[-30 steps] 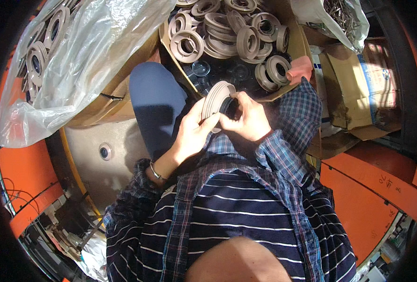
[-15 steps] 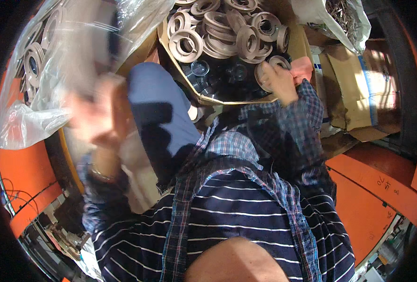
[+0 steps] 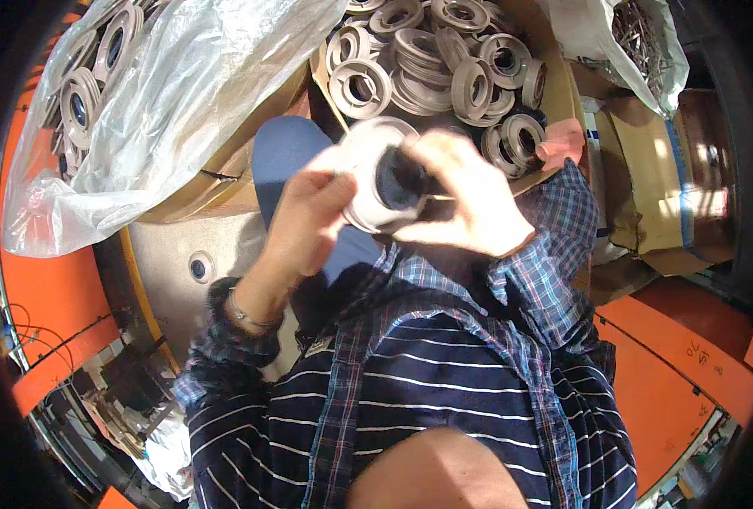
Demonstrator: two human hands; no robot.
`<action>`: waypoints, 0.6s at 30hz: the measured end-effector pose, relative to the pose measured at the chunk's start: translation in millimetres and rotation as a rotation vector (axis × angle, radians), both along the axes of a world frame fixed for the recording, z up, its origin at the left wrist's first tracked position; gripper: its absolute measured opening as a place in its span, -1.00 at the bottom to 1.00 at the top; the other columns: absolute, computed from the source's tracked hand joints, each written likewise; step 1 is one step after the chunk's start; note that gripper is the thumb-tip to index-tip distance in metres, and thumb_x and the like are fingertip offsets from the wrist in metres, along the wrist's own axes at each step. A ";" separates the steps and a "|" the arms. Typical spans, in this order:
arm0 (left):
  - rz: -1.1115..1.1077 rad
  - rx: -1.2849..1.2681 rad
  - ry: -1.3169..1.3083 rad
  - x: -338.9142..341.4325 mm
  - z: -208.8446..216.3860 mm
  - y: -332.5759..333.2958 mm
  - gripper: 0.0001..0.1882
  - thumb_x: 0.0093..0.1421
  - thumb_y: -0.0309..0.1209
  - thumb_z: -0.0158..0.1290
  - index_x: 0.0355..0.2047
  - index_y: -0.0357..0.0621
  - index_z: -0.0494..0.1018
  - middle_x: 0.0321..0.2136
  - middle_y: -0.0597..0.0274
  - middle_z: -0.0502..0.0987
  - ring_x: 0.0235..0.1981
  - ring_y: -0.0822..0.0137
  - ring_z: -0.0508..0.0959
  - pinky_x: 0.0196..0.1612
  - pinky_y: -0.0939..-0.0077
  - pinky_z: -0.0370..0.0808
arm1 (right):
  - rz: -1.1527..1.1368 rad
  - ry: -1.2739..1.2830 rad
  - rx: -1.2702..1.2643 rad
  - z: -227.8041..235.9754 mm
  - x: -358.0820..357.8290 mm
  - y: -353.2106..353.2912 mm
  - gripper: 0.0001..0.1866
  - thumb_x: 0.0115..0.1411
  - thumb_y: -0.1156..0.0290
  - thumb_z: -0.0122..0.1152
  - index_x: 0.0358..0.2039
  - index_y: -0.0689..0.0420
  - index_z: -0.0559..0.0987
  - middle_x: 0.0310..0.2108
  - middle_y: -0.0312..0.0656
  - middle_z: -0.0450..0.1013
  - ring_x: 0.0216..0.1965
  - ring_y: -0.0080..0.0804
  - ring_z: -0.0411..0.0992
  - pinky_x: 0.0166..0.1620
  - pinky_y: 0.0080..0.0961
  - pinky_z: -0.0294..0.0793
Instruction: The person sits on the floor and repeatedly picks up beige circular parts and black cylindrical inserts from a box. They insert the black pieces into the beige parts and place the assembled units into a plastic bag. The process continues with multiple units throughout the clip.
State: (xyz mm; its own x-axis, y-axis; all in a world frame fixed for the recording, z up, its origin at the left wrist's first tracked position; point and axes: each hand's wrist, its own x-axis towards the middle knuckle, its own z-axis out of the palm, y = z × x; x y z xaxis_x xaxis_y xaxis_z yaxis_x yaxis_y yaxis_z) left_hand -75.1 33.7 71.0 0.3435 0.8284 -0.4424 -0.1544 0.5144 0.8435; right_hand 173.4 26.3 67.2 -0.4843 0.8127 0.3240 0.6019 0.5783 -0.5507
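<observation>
"The beige ring [image 3: 364, 191], where do we find it?"

"We find it raised between the two hands, above the lap and just before the open carton [image 3: 566, 89]. It is tilted, and its opening is turned to the right."

"How do we hold it?"

"Our left hand [image 3: 307, 214] is closed on its left side, with the thumb lying on the rim. Our right hand [image 3: 476, 199] is spread at the opening, near the dark round part [image 3: 402, 180]. It is blurred, so we cannot tell if these fingers grip or only touch."

"Is the dark part seated in the ring?"

"It shows in the opening, but we cannot tell how firmly it sits."

"And around us?"

"More beige rings [image 3: 423, 72] are heaped in the carton. A lone ring [image 3: 201, 267] lies on the pale surface [image 3: 157, 254] at our left, below the clear plastic sheet [image 3: 181, 102]."
</observation>
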 end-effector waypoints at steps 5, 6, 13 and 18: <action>0.095 -0.058 -0.295 25.1 -15.2 -13.3 -0.62 0.34 -0.44 -0.02 0.13 -0.33 0.35 -0.05 0.16 0.54 -0.07 0.38 0.56 -0.01 0.48 0.50 | -0.072 0.018 -0.274 1.6 -5.7 -6.5 -0.21 -0.04 0.04 0.46 0.16 0.10 0.40 -0.09 0.03 0.39 -0.19 -0.04 0.50 -0.13 -0.30 0.55; 0.098 -0.061 -0.302 24.1 -14.9 -15.1 -0.61 0.34 -0.44 -0.03 0.14 -0.33 0.34 -0.04 0.16 0.54 -0.06 0.38 0.55 -0.01 0.48 0.50 | -0.084 0.063 -0.086 -1.1 -4.8 -6.1 -0.21 -0.05 0.05 0.46 0.15 0.11 0.40 -0.11 0.03 0.40 -0.20 -0.03 0.50 -0.15 -0.29 0.54; 0.065 0.231 -0.058 44.2 -17.6 -33.9 -0.55 0.30 -0.45 0.03 0.17 -0.35 0.29 -0.06 0.11 0.54 -0.09 0.40 0.54 -0.01 0.47 0.49 | -0.187 0.231 -0.173 -24.9 -6.6 -13.4 -0.31 -0.09 0.10 0.51 -0.01 0.17 0.45 -0.40 -0.12 0.46 -0.37 -0.28 0.53 -0.29 -0.39 0.54; -0.090 0.745 0.508 69.3 -33.8 -52.9 -0.43 0.23 -0.46 0.12 0.22 -0.32 0.23 0.12 -0.23 0.39 0.17 0.05 0.43 0.20 0.26 0.37 | -0.480 1.162 -1.113 -49.6 -22.4 -32.2 -0.55 0.26 0.02 0.11 -0.14 0.19 0.44 -0.60 -0.26 0.43 -0.74 -0.59 0.34 -0.68 -0.64 0.39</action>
